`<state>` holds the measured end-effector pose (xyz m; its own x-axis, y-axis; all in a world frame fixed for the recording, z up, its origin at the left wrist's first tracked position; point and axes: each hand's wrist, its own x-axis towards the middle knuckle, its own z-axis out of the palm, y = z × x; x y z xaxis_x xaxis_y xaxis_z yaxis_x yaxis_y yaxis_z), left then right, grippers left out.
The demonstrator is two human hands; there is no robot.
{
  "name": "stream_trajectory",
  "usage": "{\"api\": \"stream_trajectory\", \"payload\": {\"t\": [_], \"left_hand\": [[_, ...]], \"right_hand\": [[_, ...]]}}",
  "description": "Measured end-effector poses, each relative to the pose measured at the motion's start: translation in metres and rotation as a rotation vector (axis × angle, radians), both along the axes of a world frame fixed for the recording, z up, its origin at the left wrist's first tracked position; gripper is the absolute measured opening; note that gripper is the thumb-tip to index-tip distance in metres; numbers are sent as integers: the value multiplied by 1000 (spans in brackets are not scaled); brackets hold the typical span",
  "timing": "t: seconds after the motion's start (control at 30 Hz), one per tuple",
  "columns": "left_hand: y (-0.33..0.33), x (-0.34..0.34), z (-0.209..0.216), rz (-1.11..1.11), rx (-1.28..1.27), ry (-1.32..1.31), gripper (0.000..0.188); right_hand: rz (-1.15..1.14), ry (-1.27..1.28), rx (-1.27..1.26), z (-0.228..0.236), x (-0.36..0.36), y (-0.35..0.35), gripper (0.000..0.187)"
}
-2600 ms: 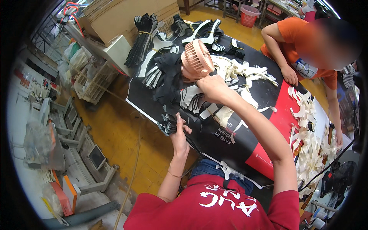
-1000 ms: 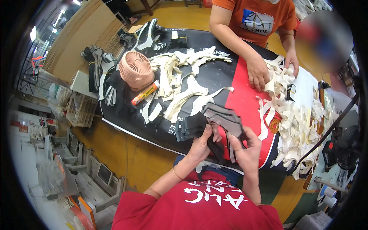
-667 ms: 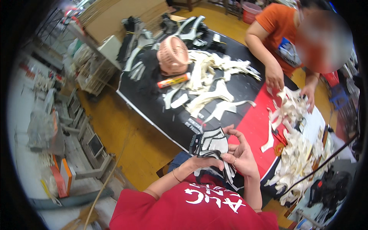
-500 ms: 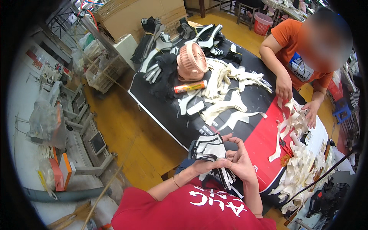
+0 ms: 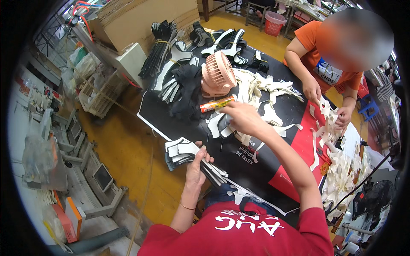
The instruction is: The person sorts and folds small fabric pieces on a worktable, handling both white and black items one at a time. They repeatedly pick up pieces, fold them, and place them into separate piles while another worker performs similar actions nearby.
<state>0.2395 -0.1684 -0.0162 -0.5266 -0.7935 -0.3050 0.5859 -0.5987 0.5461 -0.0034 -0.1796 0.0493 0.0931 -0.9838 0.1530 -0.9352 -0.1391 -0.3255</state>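
Currently, a fanned stack of white-and-dark cut pieces (image 5: 181, 150) is at lower centre-left of the frame, raised beside the near edge of the surface (image 5: 276, 145). Left hand (image 5: 199, 164) closed around it, thumb on the near side and fingertips showing beyond; the broad ends spread toward the left, the narrow strips trail down to the right. Right hand (image 5: 242, 118) at frame centre, fingers bent and pointing left, just beside the right end of an orange-and-yellow tube (image 5: 217, 104); contact, finger spacing and any hold cannot be told, as the back of the hand hides the grasp. Below the tube lies a white piece with dark edging (image 5: 213, 127). Directly above the tube: pink fan (image 5: 218, 76), with black cloth (image 5: 188, 99) to its left and loose cream pieces (image 5: 247, 87) to its right. Toward upper centre-left, dark-and-white bundles (image 5: 161, 47), some tied with yellow bands. At right of frame, a co-worker in an orange shirt (image 5: 308, 36) handles cream strips (image 5: 328, 116) with both hands; below these, a heap of cream pieces (image 5: 341, 181). Left of frame: pale plastic crate (image 5: 98, 97) on the yellow floor (image 5: 139, 164). Red basket (image 5: 273, 26) near the upper edge.
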Motion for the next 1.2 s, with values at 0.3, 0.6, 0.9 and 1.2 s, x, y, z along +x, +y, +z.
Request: {"api": "stream_trajectory", "payload": {"t": [0.3,0.6,0.9,1.2], "left_hand": [[8,3,3,61,-227,-381,23],[20,-57,55,225,-1321,-793,18],[76,-132,73,-14,-1776,-536,32],[137,-148,86,-418,-2052,-387,36]], "right_hand": [[136,198,-24,-31,18,-60,9],[-269,-765,-703,45,10,66,23],[-407,-546,-469,56,21,223,54],[-302,-348,-631,72,-6,275,63]]}}
